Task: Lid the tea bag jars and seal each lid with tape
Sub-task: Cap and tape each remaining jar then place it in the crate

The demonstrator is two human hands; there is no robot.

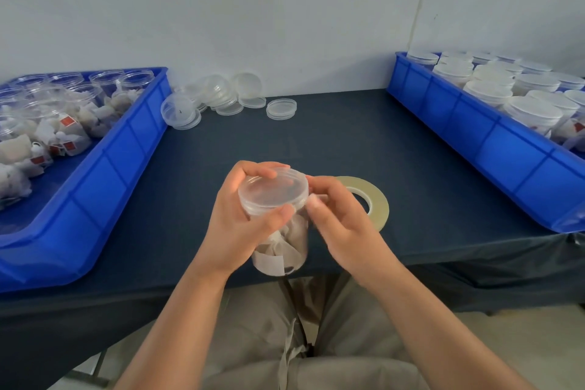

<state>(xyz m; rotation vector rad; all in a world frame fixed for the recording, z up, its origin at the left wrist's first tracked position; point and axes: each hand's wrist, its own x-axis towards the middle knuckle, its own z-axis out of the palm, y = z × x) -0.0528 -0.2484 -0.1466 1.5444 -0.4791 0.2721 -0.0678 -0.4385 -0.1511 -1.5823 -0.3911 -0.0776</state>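
Note:
A clear plastic jar (pixel 285 247) with tea bags inside is held above the table's front edge, a clear lid (pixel 273 188) sitting on its mouth. My left hand (pixel 243 218) grips the jar near the top, fingers over the lid's far rim and thumb on the near rim. My right hand (pixel 340 218) is at the lid's right side, thumb and fingertips pinching at the rim; whether a tape strip is between them is too blurred to tell. A roll of clear tape (pixel 370 199) lies flat on the table behind my right hand.
The left blue bin (pixel 104 174) holds open jars of tea bags. The right blue bin (pixel 468 123) holds lidded jars. Several loose clear lids (pixel 228 98) lie at the back of the dark table (pixel 348 136) by the wall.

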